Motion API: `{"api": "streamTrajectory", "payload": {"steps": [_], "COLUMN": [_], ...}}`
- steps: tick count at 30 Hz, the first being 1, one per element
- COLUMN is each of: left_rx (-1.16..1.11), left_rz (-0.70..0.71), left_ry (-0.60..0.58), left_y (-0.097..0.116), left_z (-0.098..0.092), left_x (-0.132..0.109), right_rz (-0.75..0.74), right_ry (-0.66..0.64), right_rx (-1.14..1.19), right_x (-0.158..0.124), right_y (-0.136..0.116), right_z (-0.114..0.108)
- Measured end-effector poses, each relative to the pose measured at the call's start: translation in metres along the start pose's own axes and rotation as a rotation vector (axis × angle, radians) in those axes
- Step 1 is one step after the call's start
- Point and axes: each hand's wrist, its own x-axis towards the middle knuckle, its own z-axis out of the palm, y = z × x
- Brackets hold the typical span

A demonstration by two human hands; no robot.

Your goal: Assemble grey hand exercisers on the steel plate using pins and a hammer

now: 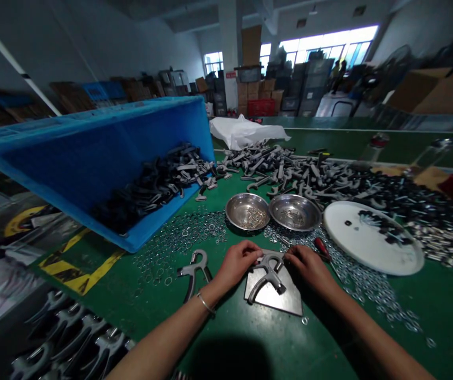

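Observation:
A grey and black hand grip exerciser (268, 272) lies over a flat metal plate (277, 301) on the bench in front of me. My left hand (240, 261) pinches the upper left side of the exerciser between thumb and fingers. At its upper right end, the fingertips of my right hand (307, 264) are closed together; whatever is between them is too small to make out. Left of my left wrist rests another hand grip exerciser (194, 272) with a spring at its top. A screwdriver with a red handle (321, 247) lies just beyond my right hand.
Two steel bowls (232, 219) (315, 219) hold small metal parts. Loose washers (166, 248) are scattered on both sides. A white round tray (340, 248) carries black parts. Grey handles (305, 174) are heaped behind. A tilted blue crate (131, 245) stands left; finished-looking grips (71, 338) fill the lower left.

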Motion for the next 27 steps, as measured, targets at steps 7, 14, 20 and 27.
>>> {"api": "streamTrajectory", "payload": {"steps": [7, 14, 20, 27], "left_rx": [0.355, 0.746, 1.039, 1.278], "left_rz": [0.156, 0.212, 0.272, 0.738], "left_ry": [0.02, -0.078, -0.1, -0.413], "left_y": [-0.009, -0.003, -0.006, 0.008], "left_z": [0.001, 0.021, 0.027, 0.024], "left_x": [-0.01, -0.004, 0.002, 0.013], "right_rz": [-0.089, -0.263, -0.183, 0.205], "right_ry": [-0.052, -0.172, -0.128, -0.163], "right_rx": [-0.254, -0.502, -0.602, -0.601], "right_x": [0.002, 0.011, 0.001, -0.059], "right_y": [-0.009, -0.029, -0.01, 0.04], "right_z": [-0.003, -0.003, -0.022, -0.043]}}
